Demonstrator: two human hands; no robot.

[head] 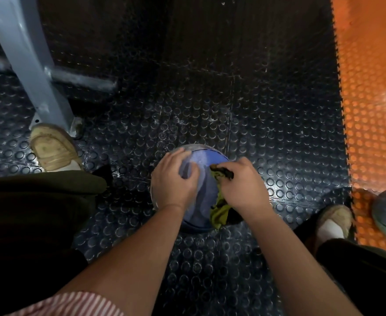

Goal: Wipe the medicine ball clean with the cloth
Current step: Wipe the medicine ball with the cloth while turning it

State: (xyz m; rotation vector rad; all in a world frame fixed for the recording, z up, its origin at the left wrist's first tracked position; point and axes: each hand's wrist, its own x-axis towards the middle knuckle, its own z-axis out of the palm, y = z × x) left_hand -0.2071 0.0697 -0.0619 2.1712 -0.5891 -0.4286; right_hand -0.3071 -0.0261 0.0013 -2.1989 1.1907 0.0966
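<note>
Head view looks straight down on a blue-and-grey medicine ball (207, 159) sitting on the black studded rubber floor (210, 99), between the person's two shoes (53, 149). The left hand (173, 179) lies over the ball's upper left side. Its fingers (179, 155) are spread against the surface and hold nothing else, apparently steadying the ball. The right hand (242, 185) has its fingers curled tight round a bunched olive-green cloth (220, 210) and presses it onto the ball's right side. A loose tail of the cloth hangs down the near face. A pale, dusty-looking film shows on the top and far rim.

My reading is that the wiping is under way, with the right side being worked and the top and far parts not yet done. The next move likely calls for sweeping the cloth across the filmy top. After that the left hand would turn the ball to bring fresh surface up. The ball may roll away on the floor unless that hand braces it.
</note>
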